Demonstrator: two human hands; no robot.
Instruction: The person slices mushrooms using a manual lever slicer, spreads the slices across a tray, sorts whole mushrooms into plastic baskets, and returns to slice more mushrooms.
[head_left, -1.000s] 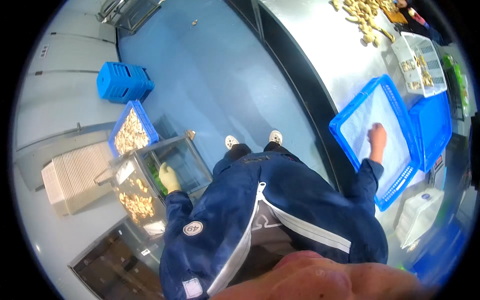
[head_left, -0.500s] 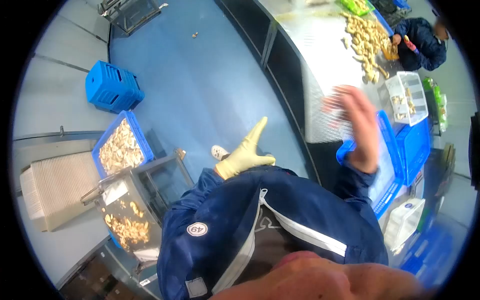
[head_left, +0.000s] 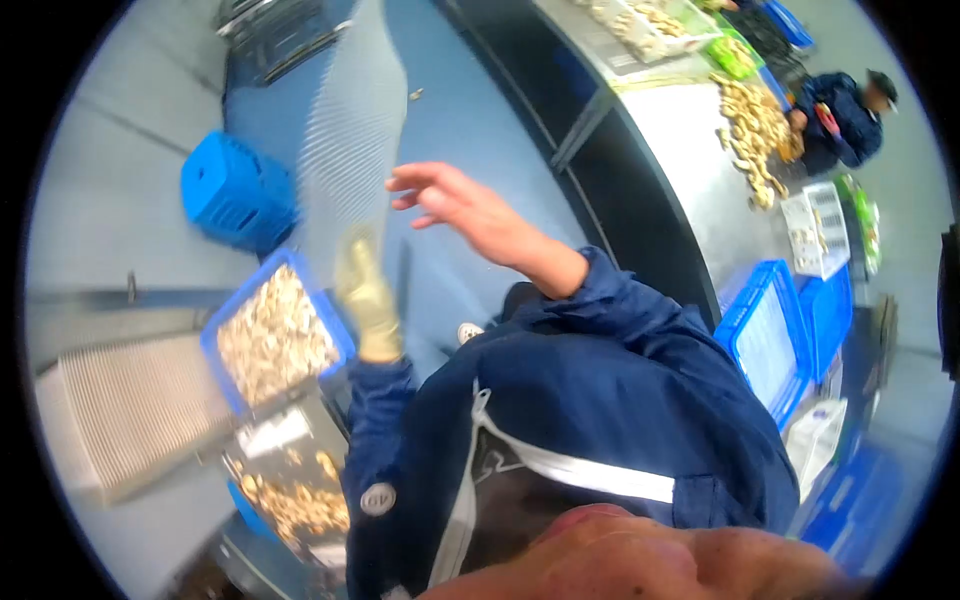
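My left hand, in a pale yellow glove and blurred, grips the lower end of a thin, translucent ridged plastic sheet. The sheet stands up from the glove over the blue floor, slightly bowed. My bare right hand reaches across to the sheet's right edge, its fingers apart and a little bent. Whether those fingertips touch the edge, I cannot tell. Just left of the glove sits a blue crate filled with pale sliced pieces.
Stacked blue stools stand by the left wall. Ridged pale sheets and a metal tray of yellowish pieces lie lower left. On the right, a steel table bears tan pieces and a white basket; a co-worker handles things there.
The ridged sheet has left the table's edge on my right and is now in my left hand. My right hand has swung left across my body. My view has shifted too.
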